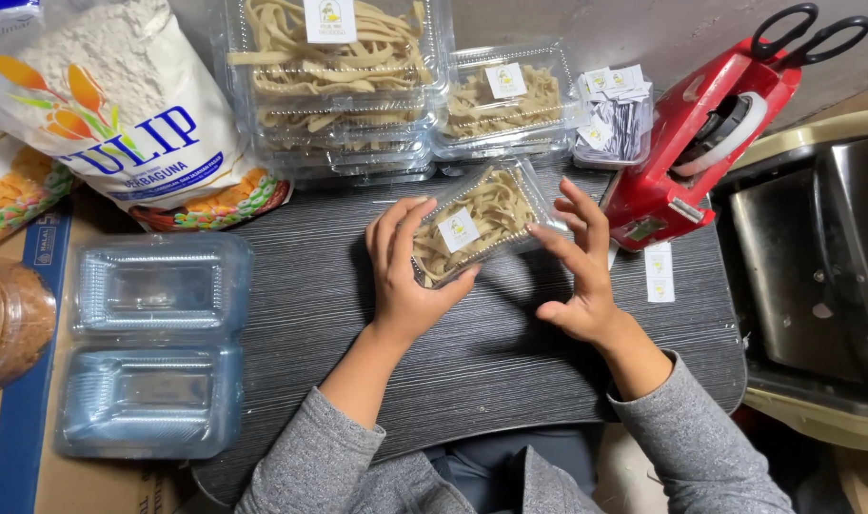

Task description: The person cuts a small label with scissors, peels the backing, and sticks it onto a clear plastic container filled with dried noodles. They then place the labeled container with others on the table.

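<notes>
**Box of noodles held between two hands**

A clear plastic box [480, 221] of pale flat noodles, with a small white label on its lid, is held tilted just above the dark grooved table [491, 362]. The left hand [407, 276] grips its near left end, fingers curled over the lid and thumb underneath. The right hand [579, 262] touches the right end with spread fingertips. Behind stand stacked filled boxes [344, 86], a bundle of labels [613, 114] and a red tape dispenser [705, 133] with scissors [810, 29]. Empty boxes [153, 347] lie to the left, below a flour bag [120, 105].
</notes>
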